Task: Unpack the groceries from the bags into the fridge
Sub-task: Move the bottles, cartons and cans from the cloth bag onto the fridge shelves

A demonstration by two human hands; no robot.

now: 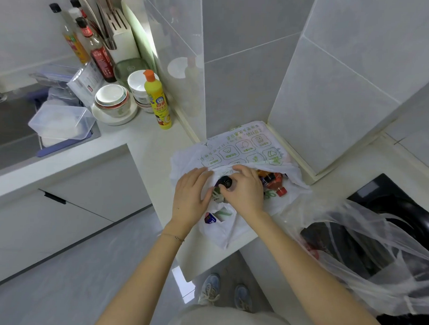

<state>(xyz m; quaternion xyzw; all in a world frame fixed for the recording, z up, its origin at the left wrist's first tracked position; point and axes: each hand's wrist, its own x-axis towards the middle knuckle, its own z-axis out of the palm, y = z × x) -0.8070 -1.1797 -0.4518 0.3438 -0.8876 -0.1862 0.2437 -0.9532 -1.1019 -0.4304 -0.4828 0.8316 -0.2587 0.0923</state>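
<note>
White bag point(246, 149), one: left hand point(188, 195) flat on it, right hand point(246, 190) grips one black-capped bottle point(225, 182).

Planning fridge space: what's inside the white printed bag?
A black-capped bottle in the right hand, red-capped bottles beside it, a purple packet in front. Deeper contents are hidden by the bag.

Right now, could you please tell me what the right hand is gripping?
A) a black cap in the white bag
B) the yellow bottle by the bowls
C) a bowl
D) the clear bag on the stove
A: the right hand has its fingers curled round the black cap inside the white bag, far from the yellow bottle, the bowls and the clear bag.
</note>
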